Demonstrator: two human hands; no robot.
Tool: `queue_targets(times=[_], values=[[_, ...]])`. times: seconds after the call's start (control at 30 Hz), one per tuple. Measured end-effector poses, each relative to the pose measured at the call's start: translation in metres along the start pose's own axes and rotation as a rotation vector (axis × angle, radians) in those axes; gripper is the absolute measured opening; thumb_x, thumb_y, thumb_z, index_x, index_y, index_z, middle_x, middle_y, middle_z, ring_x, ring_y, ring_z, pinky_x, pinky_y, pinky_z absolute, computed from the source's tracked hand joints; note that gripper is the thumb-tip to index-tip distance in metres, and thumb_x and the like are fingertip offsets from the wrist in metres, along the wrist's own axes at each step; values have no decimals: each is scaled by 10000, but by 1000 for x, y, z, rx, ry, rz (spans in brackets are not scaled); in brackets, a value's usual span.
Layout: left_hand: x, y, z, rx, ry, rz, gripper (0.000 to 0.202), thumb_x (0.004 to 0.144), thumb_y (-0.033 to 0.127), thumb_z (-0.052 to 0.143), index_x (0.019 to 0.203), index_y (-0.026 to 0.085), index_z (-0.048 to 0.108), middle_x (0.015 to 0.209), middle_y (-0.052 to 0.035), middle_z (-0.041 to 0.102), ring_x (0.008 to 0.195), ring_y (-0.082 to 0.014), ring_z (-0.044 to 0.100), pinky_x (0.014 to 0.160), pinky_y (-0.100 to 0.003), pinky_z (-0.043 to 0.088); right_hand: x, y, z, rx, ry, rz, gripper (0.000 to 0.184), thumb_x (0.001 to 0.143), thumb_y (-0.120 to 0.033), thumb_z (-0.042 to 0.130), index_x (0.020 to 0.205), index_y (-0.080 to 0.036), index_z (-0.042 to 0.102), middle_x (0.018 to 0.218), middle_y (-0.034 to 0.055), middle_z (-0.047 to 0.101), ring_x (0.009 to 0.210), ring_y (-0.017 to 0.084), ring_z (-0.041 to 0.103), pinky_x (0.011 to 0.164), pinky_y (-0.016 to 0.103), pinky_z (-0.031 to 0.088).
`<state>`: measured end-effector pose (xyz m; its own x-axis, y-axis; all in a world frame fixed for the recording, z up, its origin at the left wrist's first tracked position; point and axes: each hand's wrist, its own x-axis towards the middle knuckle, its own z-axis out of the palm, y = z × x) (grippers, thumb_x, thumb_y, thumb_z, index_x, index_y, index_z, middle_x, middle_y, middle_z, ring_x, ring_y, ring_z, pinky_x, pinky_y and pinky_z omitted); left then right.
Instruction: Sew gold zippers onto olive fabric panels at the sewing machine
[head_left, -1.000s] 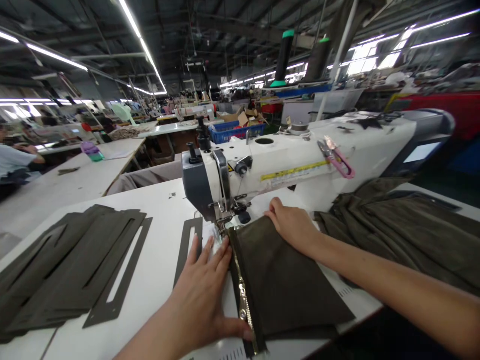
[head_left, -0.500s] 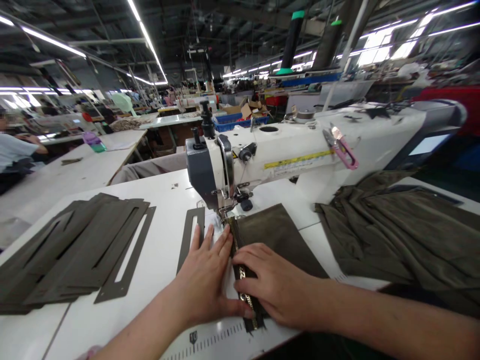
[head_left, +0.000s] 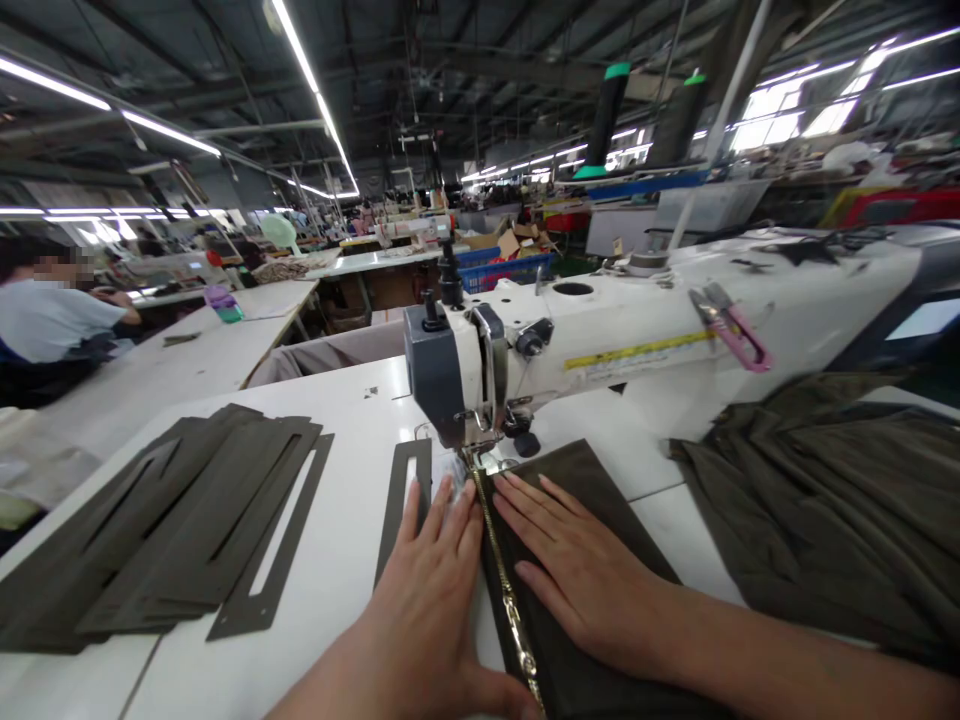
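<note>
A gold-toothed zipper (head_left: pixel 511 605) on dark tape runs from under the sewing machine's presser foot (head_left: pixel 474 455) toward me. It lies along the left edge of a dark olive fabric panel (head_left: pixel 581 475). My left hand (head_left: pixel 431 595) lies flat left of the zipper, fingertips close to the foot, its thumb near the zipper's front end. On the panel just right of the zipper, my right hand (head_left: pixel 592 570) is stretched flat, fingers pointing to the foot. Beside my left fingertips lies a slotted olive piece (head_left: pixel 390 510), partly covered by that hand.
Stacked slotted pieces (head_left: pixel 202 520) lie on the table's left. A crumpled olive fabric heap (head_left: pixel 825 500) is at right, below the machine arm (head_left: pixel 645 340). Pink-handled snips (head_left: pixel 739 330) rest against the machine arm. Another person (head_left: pixel 60 310) sits at a table far left.
My right hand has gone from curled at the zipper to flat on the panel. More zipper now shows between my hands. The view has shifted, so the scene sits slightly right and lower.
</note>
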<state>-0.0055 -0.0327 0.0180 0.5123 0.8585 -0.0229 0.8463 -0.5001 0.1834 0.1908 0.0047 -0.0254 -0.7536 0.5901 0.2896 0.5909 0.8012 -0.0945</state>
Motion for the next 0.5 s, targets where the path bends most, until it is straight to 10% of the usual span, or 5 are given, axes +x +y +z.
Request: queue_targets(times=[0.27, 0.5], values=[[-5, 0, 0, -11, 34, 61, 1209, 526, 857, 497, 1397, 64, 225, 1434, -216, 206, 1324, -376, 143, 1068, -596, 87, -3, -3, -3, 29, 18, -12, 539, 855, -197, 405, 1376, -85, 326, 1430, 99, 249, 1325, 252, 207, 1063, 502, 256], [-65, -26, 3, 221, 240, 10, 996, 733, 685, 522, 1438, 156, 59, 1445, -181, 198, 1295, -391, 245, 1025, -602, 214, -18, -9, -8, 92, -8, -46, 550, 904, -243, 389, 1419, -135, 225, 1448, 92, 185, 1331, 248, 186, 1072, 508, 232]])
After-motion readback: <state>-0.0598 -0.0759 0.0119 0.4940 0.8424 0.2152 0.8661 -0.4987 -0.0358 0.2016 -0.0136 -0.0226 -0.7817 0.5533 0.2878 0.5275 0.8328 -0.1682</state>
